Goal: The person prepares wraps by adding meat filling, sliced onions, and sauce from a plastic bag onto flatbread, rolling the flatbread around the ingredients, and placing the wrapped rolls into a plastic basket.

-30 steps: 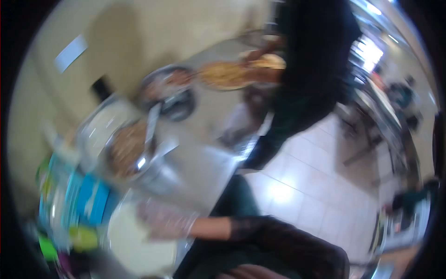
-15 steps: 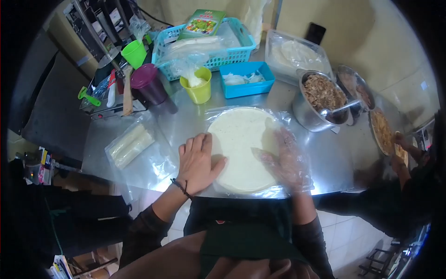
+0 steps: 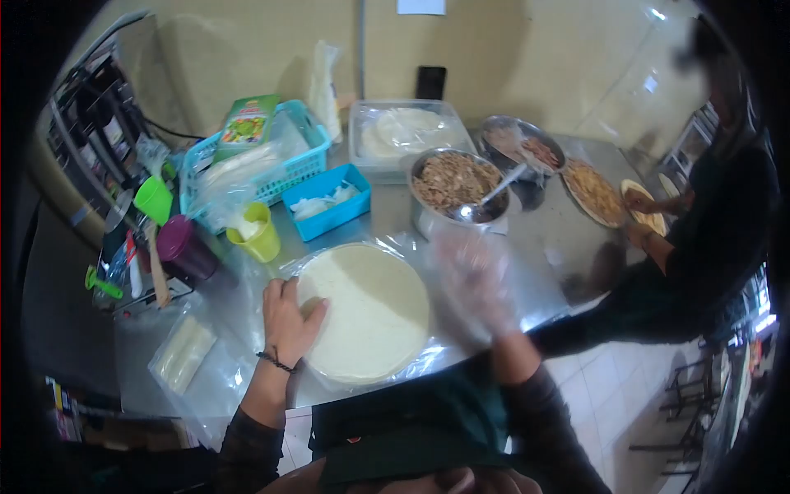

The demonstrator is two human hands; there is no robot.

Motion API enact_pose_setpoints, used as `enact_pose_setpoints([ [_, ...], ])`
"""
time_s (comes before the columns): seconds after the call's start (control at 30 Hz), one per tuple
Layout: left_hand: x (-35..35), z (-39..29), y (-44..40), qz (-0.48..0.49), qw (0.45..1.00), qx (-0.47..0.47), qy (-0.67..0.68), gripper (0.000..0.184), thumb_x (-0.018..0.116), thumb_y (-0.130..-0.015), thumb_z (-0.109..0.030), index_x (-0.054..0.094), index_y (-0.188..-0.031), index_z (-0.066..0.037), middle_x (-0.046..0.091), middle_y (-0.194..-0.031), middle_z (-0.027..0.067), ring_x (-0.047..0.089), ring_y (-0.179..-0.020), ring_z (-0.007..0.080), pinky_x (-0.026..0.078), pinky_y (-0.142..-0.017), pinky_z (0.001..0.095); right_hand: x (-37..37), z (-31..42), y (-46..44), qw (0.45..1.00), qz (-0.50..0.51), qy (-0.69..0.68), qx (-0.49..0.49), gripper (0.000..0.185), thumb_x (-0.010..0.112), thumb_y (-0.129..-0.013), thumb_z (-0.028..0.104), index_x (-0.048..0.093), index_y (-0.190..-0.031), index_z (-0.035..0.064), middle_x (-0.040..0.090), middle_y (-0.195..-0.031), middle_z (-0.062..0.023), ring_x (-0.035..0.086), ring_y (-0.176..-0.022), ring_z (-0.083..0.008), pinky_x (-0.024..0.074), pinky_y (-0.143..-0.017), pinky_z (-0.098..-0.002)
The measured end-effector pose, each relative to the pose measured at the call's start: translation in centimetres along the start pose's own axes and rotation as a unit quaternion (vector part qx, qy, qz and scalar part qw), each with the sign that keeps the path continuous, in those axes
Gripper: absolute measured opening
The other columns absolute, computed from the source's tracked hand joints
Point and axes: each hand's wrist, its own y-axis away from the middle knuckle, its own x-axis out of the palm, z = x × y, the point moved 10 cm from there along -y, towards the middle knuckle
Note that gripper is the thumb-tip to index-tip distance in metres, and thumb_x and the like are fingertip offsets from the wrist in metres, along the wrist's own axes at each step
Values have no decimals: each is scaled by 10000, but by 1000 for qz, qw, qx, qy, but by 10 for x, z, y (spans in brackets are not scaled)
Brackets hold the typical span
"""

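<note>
Left grip [image 3: 288, 323]: bare, dark bracelet, fingers loosely spread, thumb and fingertips lying on the near-left edge of the dough round [image 3: 362, 317], not pinching it. Right grip [image 3: 477, 276]: in a clear plastic glove, motion-blurred, to the right of the dough, in front of the metal pot [image 3: 426, 221]; can't tell how wide it is or whether anything is in it. Dough is flat on clear plastic sheet [image 3: 428, 358] on the metal desk [image 3: 535, 251], between the two grips.

Writing: green pack [image 3: 247, 128] beyond the left grip, in the turquoise basket [image 3: 284, 179], has a food picture and reddish lettering (too soft to read). White paper [image 3: 421, 6] on the wall, far past both grips, is cut off by the top edge; no legible text.

Hard to see: contents of the blue box [image 3: 333, 222], up and right of left grip, whitish, wrapped in plastic. Pale bundle [image 3: 185, 350] left of left grip, behind glossy film. Ladle [image 3: 498, 187] beyond right grip, bowl partly sunk in brown filling [image 3: 448, 177]. Co-worker [image 3: 724, 206] far right of right grip, dark clothes merging into shadow.
</note>
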Motion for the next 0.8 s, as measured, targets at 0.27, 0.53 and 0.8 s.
enact_pose_setpoints([
  [0.27,-4,20,-5,26,994,-63,83,329,659,-736,-145,590,-1002,37,554,-904,194,535,-874,370,440,-795,417,-28,-81,-105,886,237,397,-45,95,595,-762,107,670,-787,54,645,-849,-146,619,-818,-330,492,-745,-428],
  [0.53,-13,7,8,60,997,-43,-13,365,645,-751,-172,595,-1045,39,549,-928,195,537,-906,364,446,-797,421,-8,-105,-75,728,481,488,-14,131,579,-762,134,637,-871,88,615,-884,-114,610,-884,-281,504,-764,-387],
  [0.8,-9,10,9,79,995,-57,2,353,648,-756,-180,597,-1029,37,554,-931,198,553,-873,366,456,-777,420,4,-38,-85,845,229,462,-142,111,537,-800,112,617,-864,69,618,-844,-97,629,-748,-265,534,-644,-362],
])
